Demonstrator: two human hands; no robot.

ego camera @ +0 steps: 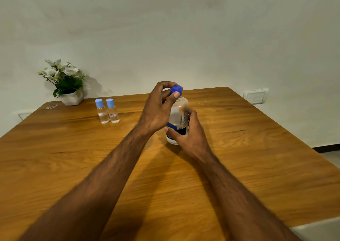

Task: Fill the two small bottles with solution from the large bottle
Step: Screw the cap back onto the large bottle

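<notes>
The large bottle (pixel 177 118), upright mid-bench (pixel 257 148), is gripped low by the right hand (pixel 189 134) while its blue cap (pixel 176 89) is pinched by the left hand (pixel 158 110); body should be held steady during unscrewing, small bottles (pixel 107 110) capped far left.

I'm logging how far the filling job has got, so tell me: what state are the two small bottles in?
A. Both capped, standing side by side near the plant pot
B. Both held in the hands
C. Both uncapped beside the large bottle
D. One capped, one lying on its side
A: the two small bottles stand upright with light blue caps on, close together near the plant pot, while the left hand and right hand hold the large bottle.
</notes>
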